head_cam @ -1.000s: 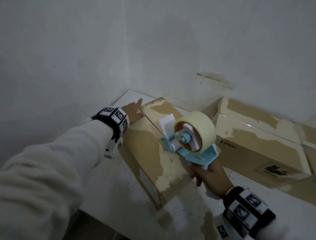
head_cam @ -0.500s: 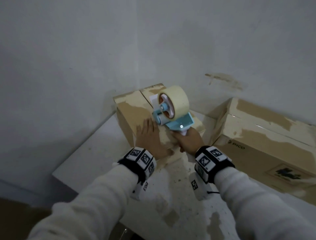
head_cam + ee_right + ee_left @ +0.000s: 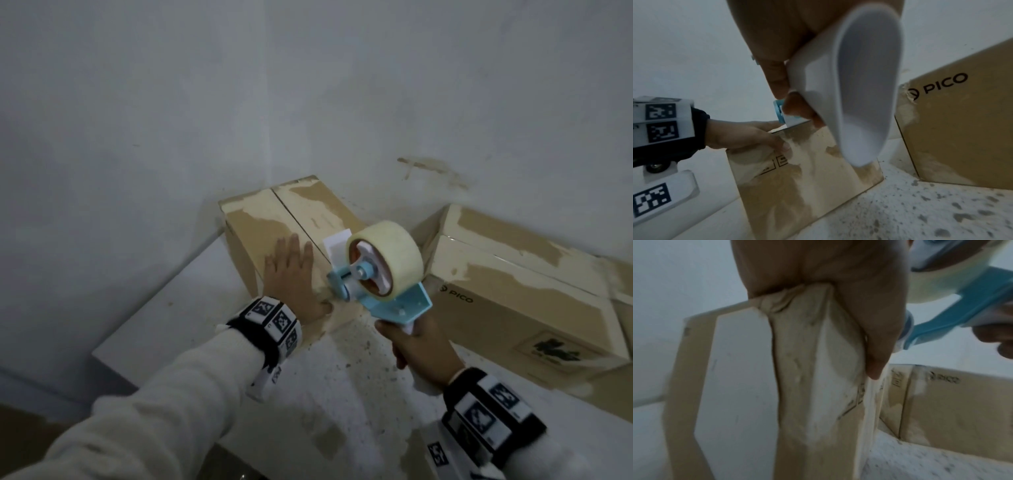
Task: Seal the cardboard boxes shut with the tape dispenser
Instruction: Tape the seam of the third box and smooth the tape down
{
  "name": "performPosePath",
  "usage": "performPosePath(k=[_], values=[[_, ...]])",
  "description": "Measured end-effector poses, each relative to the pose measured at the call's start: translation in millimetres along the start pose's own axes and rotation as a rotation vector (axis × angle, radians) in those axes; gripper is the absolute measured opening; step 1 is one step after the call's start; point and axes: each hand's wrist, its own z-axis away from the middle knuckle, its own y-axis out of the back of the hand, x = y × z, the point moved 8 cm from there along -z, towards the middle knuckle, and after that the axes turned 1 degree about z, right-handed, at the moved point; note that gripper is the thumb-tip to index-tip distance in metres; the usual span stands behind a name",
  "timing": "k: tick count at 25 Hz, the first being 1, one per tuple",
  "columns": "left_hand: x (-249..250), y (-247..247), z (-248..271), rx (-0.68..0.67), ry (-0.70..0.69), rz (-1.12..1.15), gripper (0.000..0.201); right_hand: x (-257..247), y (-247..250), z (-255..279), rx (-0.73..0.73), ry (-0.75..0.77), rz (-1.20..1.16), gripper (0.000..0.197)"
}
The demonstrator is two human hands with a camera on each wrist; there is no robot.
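Observation:
A worn cardboard box stands in the table's far corner, its top flaps meeting along a centre seam. My left hand lies flat on its near left flap, fingers straight, thumb over the front edge. My right hand grips the white handle of a light blue tape dispenser carrying a roll of clear tape. The dispenser's front sits over the box's near edge, just right of my left hand. A second, larger box printed PICO lies to the right.
The boxes sit on a white speckled table pushed into a corner of pale walls. The table's left edge drops off beside the first box. The PICO box stands close to the right of the dispenser.
The dispenser has come back toward me along the box top, from the middle to the near edge. My left hand stays flat on the left flap. The view has shifted.

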Motion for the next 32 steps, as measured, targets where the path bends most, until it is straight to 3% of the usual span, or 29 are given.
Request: performPosePath(k=[4, 7, 10, 13, 18, 23, 27, 32], values=[[30, 3, -9, -0.049, -0.382, -0.238, 0.088, 5, -1, -11, -0.088, -0.068, 0.098, 0.008], [37, -2, -13, -0.116, -0.497, -0.282, 0.065, 2, -7, -15, -0.100, -0.101, 0.126, 0.004], [38, -4, -17, -0.149, -0.502, -0.263, 0.074, 1, -9, -15, -0.045, -0.146, -0.074, 0.023], [36, -8, -20, -0.162, -0.502, -0.257, 0.074, -1, -2, -4, -0.016, -0.103, -0.085, 0.018], [32, -12, -22, -0.165, -0.500, -0.264, 0.082, 34, 12, 31, 0.025, -0.212, -0.179, 0.015], [31, -10, -21, -0.224, -0.484, -0.239, 0.082, 49, 8, 25, 0.031, -0.265, -0.144, 0.015], [38, -10, -19, -0.218, -0.323, -0.055, 0.065, 52, 6, 26, 0.035, -0.260, -0.141, 0.015], [39, -16, -19, -0.135, -0.209, -0.075, 0.068, 45, 15, 33, 0.021, -0.175, -0.109, 0.018]])
